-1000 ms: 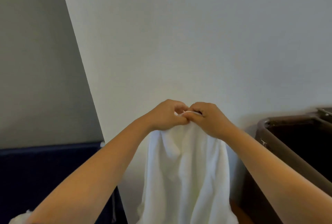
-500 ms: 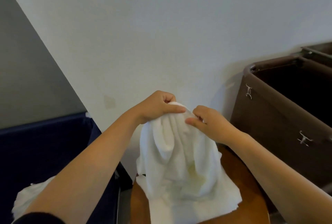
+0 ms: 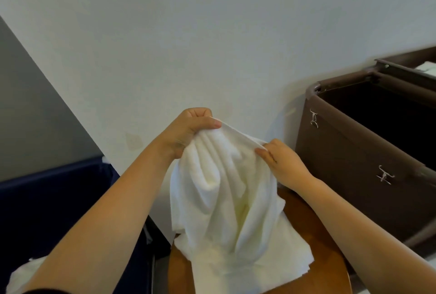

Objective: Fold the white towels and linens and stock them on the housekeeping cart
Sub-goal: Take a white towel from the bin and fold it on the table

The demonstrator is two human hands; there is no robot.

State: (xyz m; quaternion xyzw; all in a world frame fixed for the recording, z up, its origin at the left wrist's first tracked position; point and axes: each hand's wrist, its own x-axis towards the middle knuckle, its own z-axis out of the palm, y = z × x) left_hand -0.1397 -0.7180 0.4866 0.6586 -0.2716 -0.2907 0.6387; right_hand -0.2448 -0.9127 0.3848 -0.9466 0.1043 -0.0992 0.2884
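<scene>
The towel hangs bunched from both hands, its lower end pooled on the desk. The left hand is clenched on the top edge; the right hand pinches it lower. A loose pinch could drop a corner, probably skewing the fold. The brown cart crowds the right hand; a dark bin sits below the left.

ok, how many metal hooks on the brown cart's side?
2. One metal hook sits near the brown cart's upper front corner; the other hook is further right along the same panel, lower in frame. More may lie beyond the frame edge.
</scene>
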